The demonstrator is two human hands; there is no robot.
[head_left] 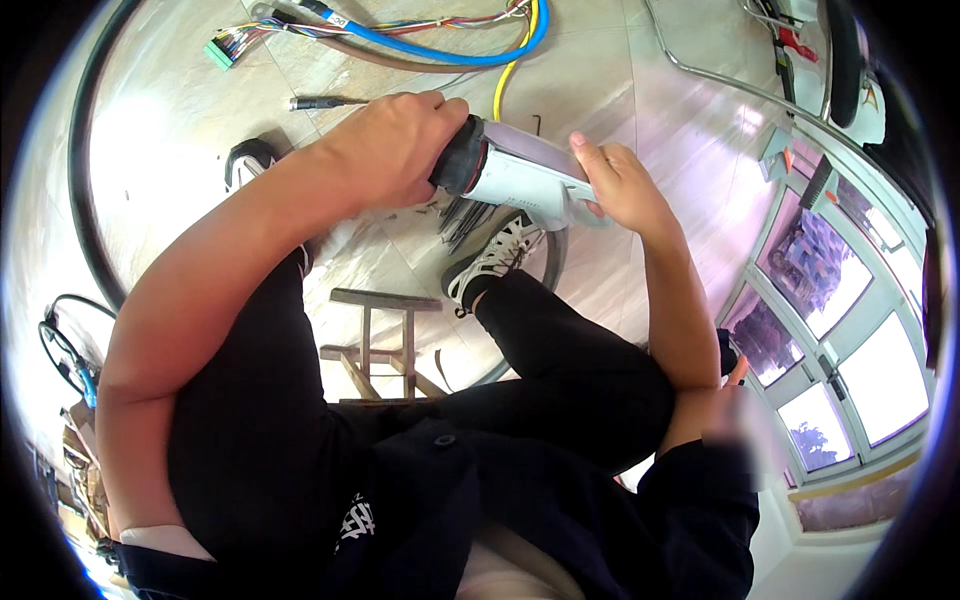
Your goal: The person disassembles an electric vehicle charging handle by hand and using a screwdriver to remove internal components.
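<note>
Held out in front of me between both hands is a white charging connector with a black round collar at its left end. My left hand is closed around the black collar, its fingers partly hidden behind it. The white right end is in the grip of my right hand, with the thumb along the top. Below the connector, several thin dark rods lie on the floor beside my shoe. A small hex key lies just beyond it. A dark-handled screwdriver rests past my left hand.
Thick blue cable, a yellow cable and thin wires ending in a green terminal block lie at the far side. A black hose curves along the left. A wooden stool is under me. Glazed doors stand right.
</note>
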